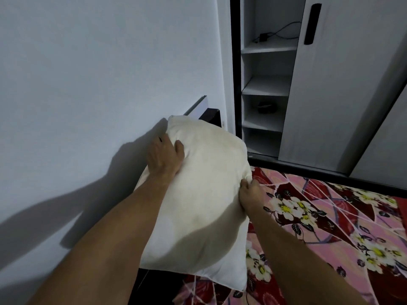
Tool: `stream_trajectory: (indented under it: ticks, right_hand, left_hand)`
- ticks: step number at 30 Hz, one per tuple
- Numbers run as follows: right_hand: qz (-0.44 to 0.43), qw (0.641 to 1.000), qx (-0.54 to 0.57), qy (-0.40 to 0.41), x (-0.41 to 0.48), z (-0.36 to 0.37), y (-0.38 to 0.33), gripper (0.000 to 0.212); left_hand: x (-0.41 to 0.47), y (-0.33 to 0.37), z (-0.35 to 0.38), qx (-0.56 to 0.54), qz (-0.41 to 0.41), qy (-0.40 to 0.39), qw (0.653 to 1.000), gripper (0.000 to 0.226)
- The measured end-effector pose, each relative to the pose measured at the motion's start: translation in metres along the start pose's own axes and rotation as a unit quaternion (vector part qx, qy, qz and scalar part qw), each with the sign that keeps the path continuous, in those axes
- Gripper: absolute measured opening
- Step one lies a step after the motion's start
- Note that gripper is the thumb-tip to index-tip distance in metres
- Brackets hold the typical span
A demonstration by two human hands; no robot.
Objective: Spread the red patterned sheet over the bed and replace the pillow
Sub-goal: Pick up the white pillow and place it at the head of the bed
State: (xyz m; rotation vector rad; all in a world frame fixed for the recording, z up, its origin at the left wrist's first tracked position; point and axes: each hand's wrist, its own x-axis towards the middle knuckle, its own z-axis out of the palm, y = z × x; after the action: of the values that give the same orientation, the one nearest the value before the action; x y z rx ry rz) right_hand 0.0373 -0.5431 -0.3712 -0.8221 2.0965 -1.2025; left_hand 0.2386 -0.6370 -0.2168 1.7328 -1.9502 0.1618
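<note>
A cream pillow [204, 194] is held between my two hands at the head of the bed, next to the wall. My left hand [164, 158] grips its far left edge, thumb on top and fingers behind. My right hand [250, 193] pinches the fabric at its right edge. The red patterned sheet [330, 227], with white flowers and pink bands, lies spread over the bed to the right of and under the pillow.
A plain white wall [88, 84] fills the left side. A dark headboard [211, 113] shows behind the pillow. A white wardrobe [341, 84] with an open shelf section [266, 84] stands beyond the bed; a charger and cable lie on one shelf.
</note>
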Motion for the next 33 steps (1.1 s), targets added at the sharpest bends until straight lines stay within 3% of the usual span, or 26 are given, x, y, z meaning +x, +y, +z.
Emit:
stream_trajectory:
  ticks: [10, 17, 24, 33]
  right_hand:
    - [0.079, 0.995, 0.061, -0.03, 0.039, 0.077, 0.046, 0.037]
    - [0.113, 0.99, 0.069, -0.046, 0.063, 0.116, 0.082, 0.039]
    - [0.169, 0.979, 0.098, -0.052, 0.074, 0.153, 0.125, 0.027]
    - [0.219, 0.964, 0.103, -0.112, 0.078, 0.19, 0.186, 0.032]
  left_hand:
    - [0.013, -0.01, 0.08, 0.026, 0.062, -0.001, 0.998, 0.044]
    - [0.004, -0.03, 0.132, 0.055, 0.068, -0.034, 0.996, 0.046]
    - [-0.013, -0.038, 0.178, 0.098, 0.101, -0.065, 0.988, 0.051]
    - [-0.034, -0.059, 0.233, 0.127, 0.098, -0.128, 0.979, 0.058]
